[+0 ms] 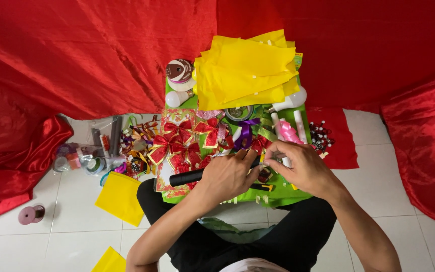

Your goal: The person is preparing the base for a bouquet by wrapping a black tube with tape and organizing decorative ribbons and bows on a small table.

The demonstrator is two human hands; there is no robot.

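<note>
Red satin cloth (76, 55) drapes the backdrop and spills to the floor at 9 and 3 o'clock of the work area. Left hand (227, 175): fingers curled, closed around a black cylinder (187, 177) that juts out toward 9 o'clock; fingertips meet the right hand at centre. Right hand (300, 166): thumb and forefinger pinched together on something small at about (270, 151); what it is cannot be told, too small and partly hidden. Both hands work just above the green board (283, 194) lying across the lap. Red-and-gold bows (177, 143): at least four countable, clustered at 10 o'clock of the left hand, touching one another; more may sit beneath. Purple ribbon (245, 133): one, at 12 o'clock of the hands. Pink item (289, 133): one, at 12 o'clock of the right hand, beside two white sticks (300, 126). Yellow sheets (247, 68): one stack at 12 o'clock, exact count not legible; two loose yellow sheets (121, 197) on the tile floor at 8 o'clock. White bulbs (176, 98): two, flanking the stack. Ribbon spool (31, 214): one, pink, far at 8 o'clock.
</note>
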